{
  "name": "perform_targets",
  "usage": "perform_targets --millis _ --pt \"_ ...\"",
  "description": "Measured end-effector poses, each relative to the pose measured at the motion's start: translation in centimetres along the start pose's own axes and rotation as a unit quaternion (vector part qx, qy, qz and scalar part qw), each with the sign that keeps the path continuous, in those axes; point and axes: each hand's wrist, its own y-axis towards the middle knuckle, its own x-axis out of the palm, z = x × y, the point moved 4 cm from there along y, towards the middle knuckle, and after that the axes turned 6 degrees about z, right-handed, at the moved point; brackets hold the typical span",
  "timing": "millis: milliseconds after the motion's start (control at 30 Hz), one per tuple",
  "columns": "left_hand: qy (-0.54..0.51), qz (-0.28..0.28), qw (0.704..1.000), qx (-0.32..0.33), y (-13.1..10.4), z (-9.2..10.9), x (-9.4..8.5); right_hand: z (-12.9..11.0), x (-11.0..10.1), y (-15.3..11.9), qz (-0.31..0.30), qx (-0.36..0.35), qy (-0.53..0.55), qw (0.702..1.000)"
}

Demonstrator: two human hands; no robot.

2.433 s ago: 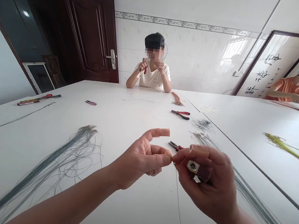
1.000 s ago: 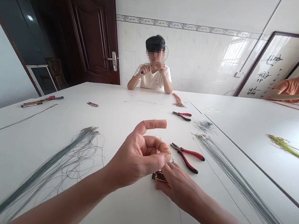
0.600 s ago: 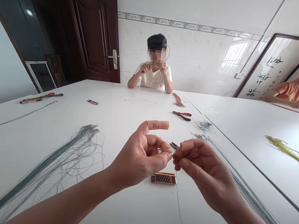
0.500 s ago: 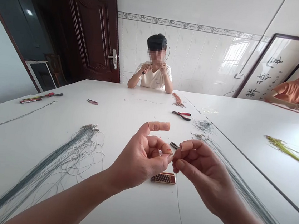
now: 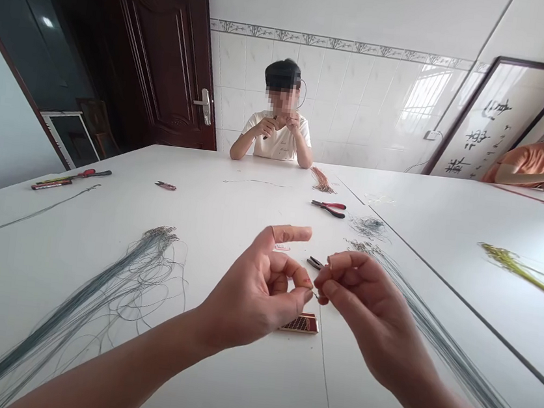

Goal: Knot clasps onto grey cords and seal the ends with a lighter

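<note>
In the middle, my left hand [image 5: 262, 291] pinches a tiny dark piece of cord between thumb and forefinger, with another finger stretched out above. Close beside it, my right hand [image 5: 368, 310] is closed in a pinch at the same spot, fingertips nearly touching the left ones. From there a thin grey cord [image 5: 324, 370] trails down toward me. Fingers hide most of the small end. Some fingertips carry tan tape. Under the hands lies a dark red and gold patterned box [image 5: 306, 324]. Dark plier jaws [image 5: 314, 263] show behind my right hand.
Bundles of grey-green cords lie left [image 5: 96, 285] and right [image 5: 429, 317]. Red-black pliers [image 5: 329, 208], small snips [image 5: 165, 186], a wire tangle [image 5: 368, 226] and a yellow-green bundle [image 5: 515, 266] are on the white table [image 5: 212, 380]. One person sits opposite, another far right.
My fingertips have parted slightly, so a short dark bit of cord shows between them. The view has shifted a little. At the far right, the other person's hands have risen from the table.
</note>
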Motion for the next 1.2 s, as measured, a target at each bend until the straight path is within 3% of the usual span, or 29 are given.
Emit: perform_targets --millis 100,367,567,800,1033,1200 --pt "-0.019 0.026 0.999 -0.002 0.1 0.3 -0.5 -0.8 -0.2 -0.5 0.027 -0.105 -0.071 0.992" --pt "-0.025 0.025 0.999 0.002 0.1 -0.1 -0.2 -0.5 0.6 -1.2 0.011 -0.187 -0.142 0.972" --pt "0.017 0.036 0.999 0.018 0.1 -0.3 -0.2 -0.4 0.6 -1.0 0.012 -0.176 -0.146 0.973" --pt "0.036 0.047 0.998 0.0 0.1 -0.5 -0.2 0.0 0.6 -0.5 -0.021 -0.075 -0.085 0.993" --pt "0.029 0.036 0.998 -0.035 0.0 -0.6 0.0 0.2 0.7 -0.8 0.003 -0.132 -0.142 0.981" --pt "0.014 0.027 0.998 -0.052 -0.2 -0.9 0.8 1.0 0.5 -1.0 0.038 -0.089 -0.118 0.988"
